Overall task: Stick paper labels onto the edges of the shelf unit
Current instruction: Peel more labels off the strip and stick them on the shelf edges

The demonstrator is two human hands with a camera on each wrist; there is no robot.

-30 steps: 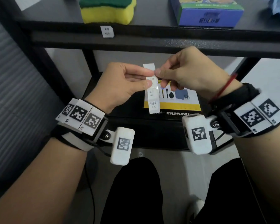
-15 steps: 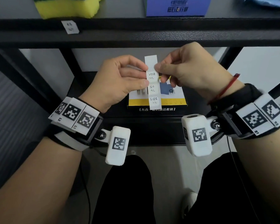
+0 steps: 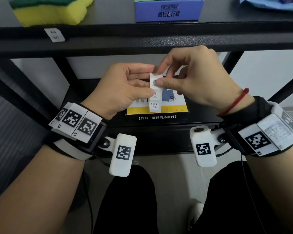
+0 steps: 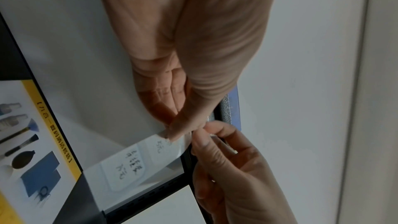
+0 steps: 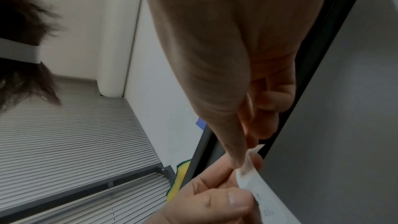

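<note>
- Closest to the body, the left hand pinches the label strip between thumb and fingers around its middle. Keep that grip steady, since it's basically the anchor while a label comes off.
- Just past the left thumb, the right hand pinches the top label at the strip's upper end, thumb in front and forefinger behind. I can't tell whether the sticker has actually started lifting from the backing.
- My take: peel slowly from a corner and roll it back rather than yanking, or the thin paper will probably curl and stick to itself. Touch the sticky side as little as possible.
- Two more handwritten labels hang below the left thumb, over the yellow-and-white box on the lower shelf. Keep them clear of the peeled one.
- Farther out, above both hands, runs the upper shelf edge. It already has one stuck label off to the left, under the sponge.
- The bare edge below the blue box looks like the next spot. Line the sticker up level, then press from the middle outward.
</note>
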